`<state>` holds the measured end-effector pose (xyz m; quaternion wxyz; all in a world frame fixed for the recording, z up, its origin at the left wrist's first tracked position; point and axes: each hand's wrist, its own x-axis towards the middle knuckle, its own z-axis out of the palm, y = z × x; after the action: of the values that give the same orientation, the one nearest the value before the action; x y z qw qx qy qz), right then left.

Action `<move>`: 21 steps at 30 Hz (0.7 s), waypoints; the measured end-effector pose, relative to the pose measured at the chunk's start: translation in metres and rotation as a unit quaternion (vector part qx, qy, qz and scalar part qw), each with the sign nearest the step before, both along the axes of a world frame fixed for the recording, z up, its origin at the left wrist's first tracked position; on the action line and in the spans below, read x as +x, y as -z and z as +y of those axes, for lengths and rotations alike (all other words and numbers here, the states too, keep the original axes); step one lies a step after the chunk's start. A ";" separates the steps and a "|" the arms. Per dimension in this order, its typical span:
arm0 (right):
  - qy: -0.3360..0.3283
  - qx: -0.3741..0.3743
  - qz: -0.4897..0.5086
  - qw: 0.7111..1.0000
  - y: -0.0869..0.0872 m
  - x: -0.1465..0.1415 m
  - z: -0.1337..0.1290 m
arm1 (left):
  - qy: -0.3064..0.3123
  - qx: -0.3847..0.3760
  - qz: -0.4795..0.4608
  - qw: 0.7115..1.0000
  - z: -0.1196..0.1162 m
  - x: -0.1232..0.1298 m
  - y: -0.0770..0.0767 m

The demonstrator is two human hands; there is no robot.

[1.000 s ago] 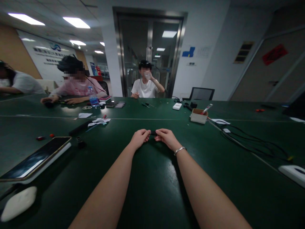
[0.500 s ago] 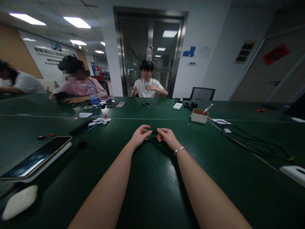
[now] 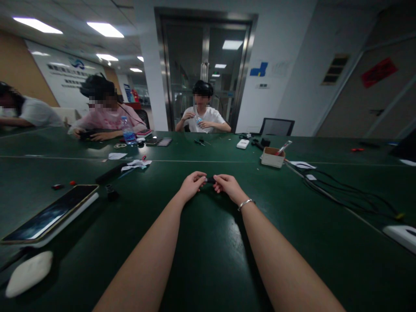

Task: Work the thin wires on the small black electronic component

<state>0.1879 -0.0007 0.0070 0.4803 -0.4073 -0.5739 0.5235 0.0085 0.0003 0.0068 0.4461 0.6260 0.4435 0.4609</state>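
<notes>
Hands: two, both bare, stretched out over the green table (image 3: pixel 208 260).
Left hand (image 3: pixel 191 186): fingers curled in, tips pinching one end of the small black thing (image 3: pixel 210 179).
Right hand (image 3: pixel 228 186): fingers curled in too, tips pinching the other end (a silver bracelet (image 3: pixel 245 203) sits on this wrist).
Small black thing: one, held between the two hands, right at the table top in the middle; too small and dark to tell what it is.
Tablets: one tablet (image 3: pixel 48 215), lying flat at the left, well apart from the hands.
White lumps: one white lump (image 3: pixel 28 274), near the tablet, at the bottom left corner.
Boxes: one small box (image 3: pixel 271 157) with a pen sticking out, beyond the right hand.
Cables: a few black cables (image 3: pixel 344 193) on the right side.
Other people: three, seated at the far side of the table (their hands are busy with their own things).
Bottles: one water bottle (image 3: pixel 127 131) by the person in pink.
</notes>
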 end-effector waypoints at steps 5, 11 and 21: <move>-0.003 -0.003 -0.002 1.000 0.000 0.000 0.000 | -0.006 -0.016 0.004 1.000 0.001 0.000 0.000; 0.002 0.000 -0.012 1.000 0.001 0.000 0.002 | -0.009 -0.014 0.008 1.000 -0.002 0.002 -0.003; -0.002 -0.001 -0.008 1.000 0.000 -0.001 0.000 | -0.001 -0.016 0.027 1.000 0.001 -0.001 0.001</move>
<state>0.1869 -0.0005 0.0070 0.4742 -0.4113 -0.5778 0.5216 0.0078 0.0015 0.0061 0.4433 0.6309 0.4632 0.4368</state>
